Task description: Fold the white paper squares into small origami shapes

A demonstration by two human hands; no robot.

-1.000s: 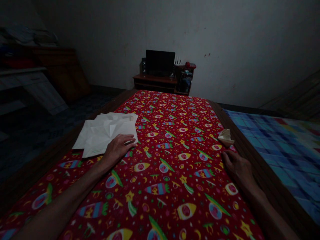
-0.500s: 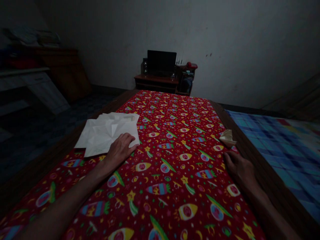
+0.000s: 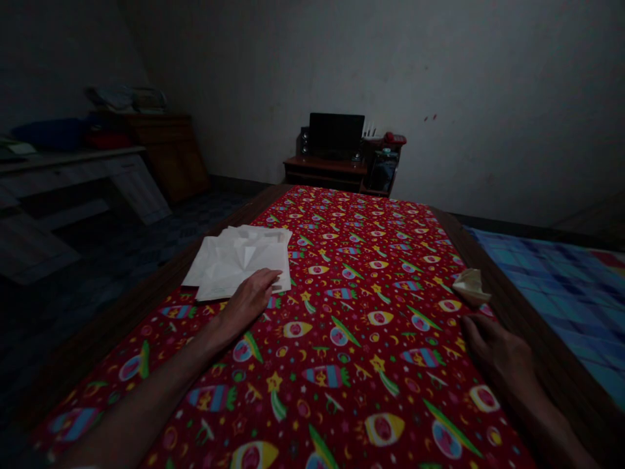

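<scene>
My left hand (image 3: pixel 254 292) lies over the near right corner of a pile of white paper sheets (image 3: pixel 229 260), its fingers stretched out across the paper. The sheets are creased, overlap unevenly and lie at the left side of the table. At the right edge of the cloth rests my right hand (image 3: pixel 502 345), loosely open, with its lower fingers partly hidden. Just beyond its fingertips sits a small folded piece of cream-coloured paper (image 3: pixel 471 286), apart from the hand. Beneath everything spreads a red cloth (image 3: pixel 361 391) printed with rockets and stars.
Dark wooden table edges (image 3: pixel 512 312) show beside the cloth. Beyond the far end stand a black monitor (image 3: pixel 336 133) and speakers on a low cabinet (image 3: pixel 325 166). A desk (image 3: pixel 83 172) is at the left; blue checked bedding (image 3: pixel 541 280) lies at the right. The room is dim.
The view has swung left, so everything sits further right and slightly lower. My left fingers have straightened over the paper's corner. My right hand stays near the folded paper.
</scene>
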